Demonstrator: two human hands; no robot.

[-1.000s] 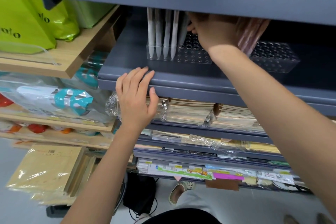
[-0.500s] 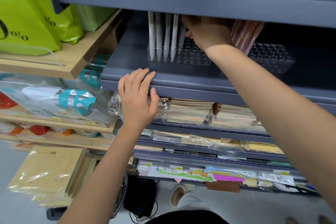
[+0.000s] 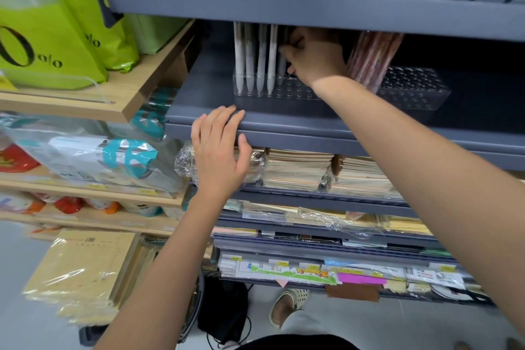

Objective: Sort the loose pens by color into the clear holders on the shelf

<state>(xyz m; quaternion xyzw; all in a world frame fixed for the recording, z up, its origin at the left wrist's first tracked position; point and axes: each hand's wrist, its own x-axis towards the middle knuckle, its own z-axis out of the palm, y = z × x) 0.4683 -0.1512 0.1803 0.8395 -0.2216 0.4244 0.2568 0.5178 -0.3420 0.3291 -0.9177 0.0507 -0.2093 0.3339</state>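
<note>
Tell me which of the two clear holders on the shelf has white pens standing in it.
The left holder, below the right hand: white pens stand upright at its left end. By the right holder there are only pink pens, leaning.

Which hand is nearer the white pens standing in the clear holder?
Right. The right hand is close beside the white pens, just to their right above the clear holder. The left hand rests lower, on the front edge of the shelf, below them.

low upper shelf [image 3: 312, 11] over pens [image 3: 255, 57]
</note>
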